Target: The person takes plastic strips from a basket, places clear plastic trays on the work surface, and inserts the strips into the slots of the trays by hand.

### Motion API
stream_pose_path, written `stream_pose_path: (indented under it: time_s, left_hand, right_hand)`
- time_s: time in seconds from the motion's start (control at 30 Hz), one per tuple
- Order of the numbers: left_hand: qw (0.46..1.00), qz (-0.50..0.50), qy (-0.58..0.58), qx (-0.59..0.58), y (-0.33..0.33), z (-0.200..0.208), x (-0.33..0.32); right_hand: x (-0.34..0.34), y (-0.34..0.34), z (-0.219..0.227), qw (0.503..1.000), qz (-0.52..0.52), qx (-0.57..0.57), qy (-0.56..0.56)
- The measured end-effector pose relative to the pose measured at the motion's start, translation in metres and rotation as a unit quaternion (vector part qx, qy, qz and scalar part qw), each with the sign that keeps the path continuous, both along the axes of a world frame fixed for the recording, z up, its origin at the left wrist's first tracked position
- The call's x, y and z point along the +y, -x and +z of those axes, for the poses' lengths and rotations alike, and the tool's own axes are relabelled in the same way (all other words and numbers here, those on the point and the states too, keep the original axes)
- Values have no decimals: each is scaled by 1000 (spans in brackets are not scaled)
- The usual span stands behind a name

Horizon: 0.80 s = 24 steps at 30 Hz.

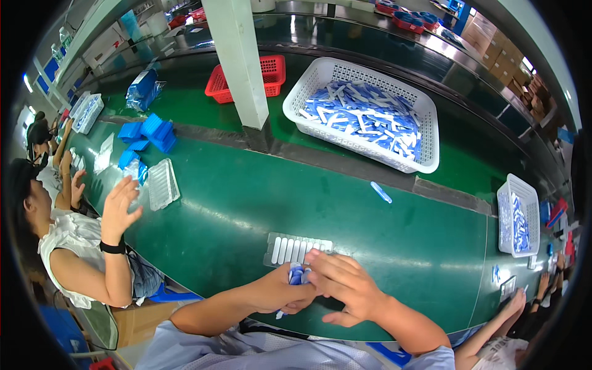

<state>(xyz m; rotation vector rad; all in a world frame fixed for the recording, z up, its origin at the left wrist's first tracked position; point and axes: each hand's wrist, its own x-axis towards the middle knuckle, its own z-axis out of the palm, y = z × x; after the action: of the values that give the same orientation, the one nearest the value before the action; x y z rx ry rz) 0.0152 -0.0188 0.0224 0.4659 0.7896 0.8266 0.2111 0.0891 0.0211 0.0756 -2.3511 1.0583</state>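
My left hand (pixel 280 288) is closed around a bunch of slim blue-and-white plastic pieces (pixel 297 275), close to my body at the table's near edge. Some ends stick out above its fingers and below the palm. Just beyond it lies a clear plastic tray (pixel 269 254) with several white strips (pixel 290 250) side by side in its slots. My right hand (pixel 345 280) reaches in from the right with fingers stretched and thumb apart. Its fingertips hover over the tray's right end and beside the bunch, covering part of both; no piece shows in this hand.
A big white basket (pixel 364 145) heaped with blue-and-white pieces stands beyond the table divider, near a red basket (pixel 271 77) and a post (pixel 237 61). One loose piece (pixel 381 192) lies to the right. Left are clear trays (pixel 163 185), blue packs (pixel 154 131) and a co-worker's raised hand (pixel 120 206).
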Motion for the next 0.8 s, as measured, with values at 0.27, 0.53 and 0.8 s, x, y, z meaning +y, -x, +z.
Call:
stream_pose_path:
  time_s: [0.27,0.53,0.8]
  left_hand:
    - [971,176,35,-160,-30,-6,-5]
    - [966,182,111,-144,-11,6,-7]
    - [962,190,116,-160,5,4,-4]
  right_hand:
    - [-20,11,13,994,-94,-52,-34]
    - [-18,27,16,994,-82,-61,-45]
    - [-18,42,14,997,-58,-56,4]
